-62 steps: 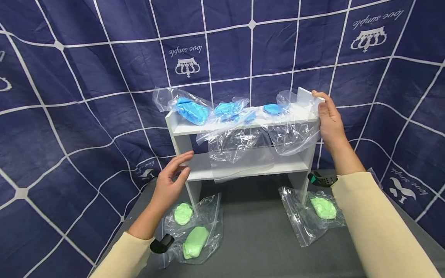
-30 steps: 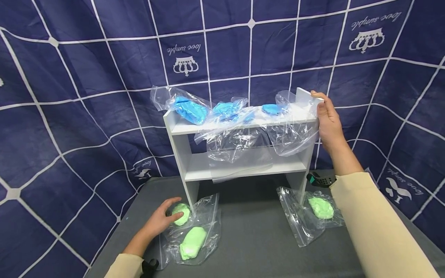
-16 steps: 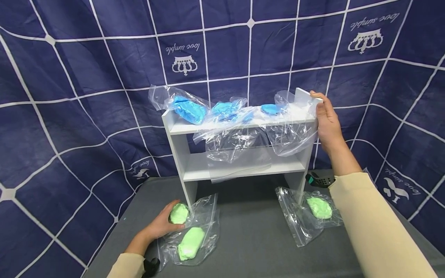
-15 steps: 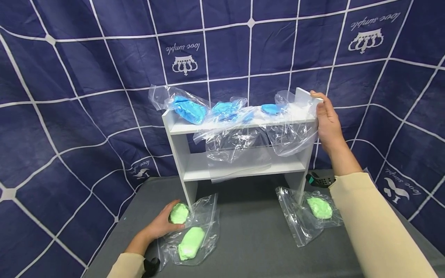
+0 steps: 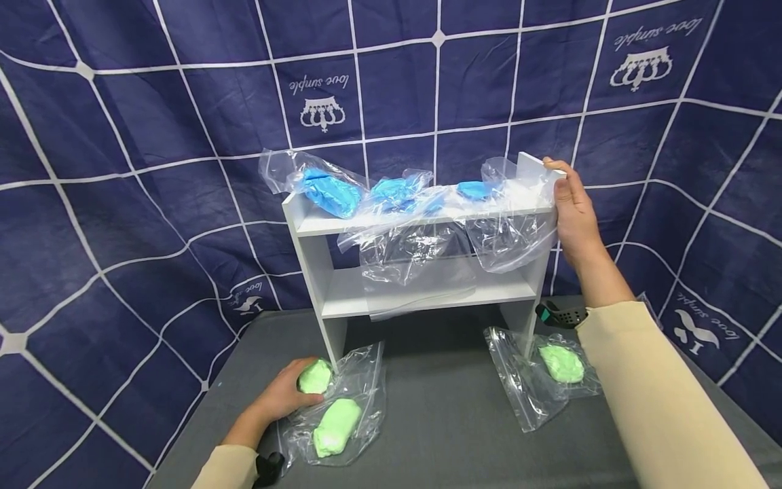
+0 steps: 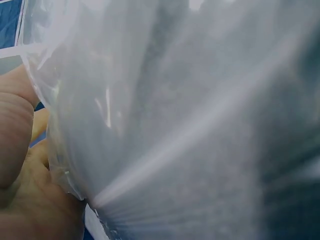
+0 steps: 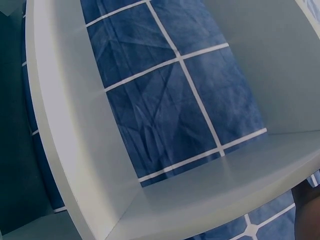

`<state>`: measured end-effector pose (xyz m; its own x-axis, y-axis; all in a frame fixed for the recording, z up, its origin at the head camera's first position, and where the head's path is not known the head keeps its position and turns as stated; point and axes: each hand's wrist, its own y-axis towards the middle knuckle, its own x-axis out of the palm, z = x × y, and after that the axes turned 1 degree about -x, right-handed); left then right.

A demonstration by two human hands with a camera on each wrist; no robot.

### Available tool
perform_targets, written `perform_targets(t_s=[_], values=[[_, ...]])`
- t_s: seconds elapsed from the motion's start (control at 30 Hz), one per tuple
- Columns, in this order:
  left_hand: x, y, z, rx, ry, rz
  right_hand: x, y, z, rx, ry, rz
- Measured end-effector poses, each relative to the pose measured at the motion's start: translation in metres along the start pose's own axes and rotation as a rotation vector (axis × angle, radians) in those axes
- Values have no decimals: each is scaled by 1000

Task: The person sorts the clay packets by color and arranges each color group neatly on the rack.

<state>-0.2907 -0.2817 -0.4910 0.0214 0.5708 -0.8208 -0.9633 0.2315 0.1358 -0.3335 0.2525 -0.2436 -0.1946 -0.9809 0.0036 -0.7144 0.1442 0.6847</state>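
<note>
My left hand (image 5: 284, 392) is down on the table with thumb and fingers curled round a light green, clay-like lump (image 5: 315, 377) in a clear zip bag. Clear plastic (image 6: 165, 120) fills most of the left wrist view, with part of the hand at its left edge. A second green lump (image 5: 337, 428) lies in a clear bag just nearer to me. At the upper right, my right hand (image 5: 577, 214) grips the top of the side panel of a white two-tier shelf (image 5: 427, 302). The right wrist view looks into a shelf compartment (image 7: 65, 115).
Several bright blue lumps (image 5: 332, 193) in clear bags lie along the top tier, and their loose plastic (image 5: 415, 255) hangs over the front. Another bagged green lump (image 5: 561, 364) lies by the shelf's right foot on the dark grey table (image 5: 452, 414). A blue checked cloth (image 5: 403, 88) hangs behind.
My left hand has dropped from beside the shelf's left side to the round green lump, and its fingers have closed round it. The right hand has kept its hold on the shelf.
</note>
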Motion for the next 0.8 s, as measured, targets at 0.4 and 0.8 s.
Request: perform_targets(t_s=[0.4, 0.8], values=[[2, 0, -4, 40, 103, 84, -1, 4, 8, 3, -3, -5], [-2, -7, -5, 46, 44, 134, -4, 6, 14, -1, -13, -6]])
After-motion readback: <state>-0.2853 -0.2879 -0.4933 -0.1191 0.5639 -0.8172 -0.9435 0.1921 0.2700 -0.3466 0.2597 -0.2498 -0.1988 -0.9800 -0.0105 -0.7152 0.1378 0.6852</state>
